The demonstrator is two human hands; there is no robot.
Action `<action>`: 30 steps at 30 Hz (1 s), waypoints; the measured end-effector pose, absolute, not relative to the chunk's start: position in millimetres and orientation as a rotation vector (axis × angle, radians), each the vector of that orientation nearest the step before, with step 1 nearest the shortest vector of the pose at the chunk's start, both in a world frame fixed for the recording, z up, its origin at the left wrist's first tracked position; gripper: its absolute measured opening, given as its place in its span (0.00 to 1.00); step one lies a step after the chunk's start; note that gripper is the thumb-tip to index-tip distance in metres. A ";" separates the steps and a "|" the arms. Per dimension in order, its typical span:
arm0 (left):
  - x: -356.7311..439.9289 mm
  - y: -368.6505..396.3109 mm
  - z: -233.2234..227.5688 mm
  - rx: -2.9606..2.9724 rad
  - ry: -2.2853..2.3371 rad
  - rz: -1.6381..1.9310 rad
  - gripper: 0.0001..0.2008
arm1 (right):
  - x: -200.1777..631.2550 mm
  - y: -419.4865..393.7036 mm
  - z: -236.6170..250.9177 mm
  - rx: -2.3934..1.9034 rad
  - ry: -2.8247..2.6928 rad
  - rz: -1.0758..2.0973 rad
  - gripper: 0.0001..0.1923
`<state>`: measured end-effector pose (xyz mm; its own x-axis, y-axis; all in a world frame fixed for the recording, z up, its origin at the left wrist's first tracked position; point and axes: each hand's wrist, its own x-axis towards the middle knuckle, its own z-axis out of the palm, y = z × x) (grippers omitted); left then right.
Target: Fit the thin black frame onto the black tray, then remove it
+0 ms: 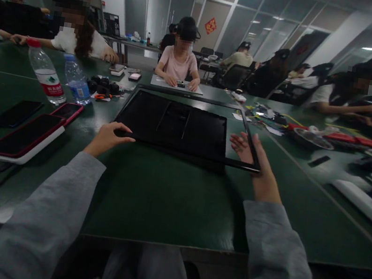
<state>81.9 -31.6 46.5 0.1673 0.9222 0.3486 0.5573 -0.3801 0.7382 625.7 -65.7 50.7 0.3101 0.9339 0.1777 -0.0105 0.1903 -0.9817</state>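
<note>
Head view: a large black flat panel point(177, 126), seemingly a monitor or screen shell lying back-side up, rests on the green desk point(162, 197) straight ahead of the person. A thin black frame point(247, 142) runs along its near and right edges, and the near right corner of this frame looks raised a little off the panel; whether it has come loose all the way round cannot be told. As a judgement, the work on the frame is at an early or middle point: the panel is laid flat and both hands are on it, but the frame is not yet clear of it.

The left hand point(107, 138) sits at the near left corner, its grip partly closed, thumb and fingers resting on the frame's edge rather than wrapped round it. The right hand point(256, 163) lies at the near right corner, grip wide and loose, palm turned up, with the frame's right bar crossing the fingers point(240, 144). So the panel lies between the two hands, touching both.

To the left on the desk lie several phones point(25, 136) and two water bottles point(59, 77), well apart from the panel. Other people sit at work on the far side.
</note>
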 end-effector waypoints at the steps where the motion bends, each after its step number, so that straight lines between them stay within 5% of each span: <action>1: 80.9 -30.9 45.6 2.032 1.399 1.081 0.23 | 624.6 -67.3 51.2 -1.202 -1.072 0.820 0.23; 14: 63.9 -0.6 14.4 2.287 1.517 1.059 0.17 | 586.3 -40.7 5.8 -1.697 -1.408 -0.003 0.33; 30: 65.1 14.2 -3.2 2.203 1.680 1.158 0.24 | 594.7 -34.7 -9.9 -1.791 -1.450 0.005 0.35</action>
<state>65.1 14.2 -3.2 0.0811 0.8703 0.4858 0.7634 -0.3676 0.5311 594.7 -34.7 -9.9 0.3390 0.8181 0.4645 0.8151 -0.0089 -0.5793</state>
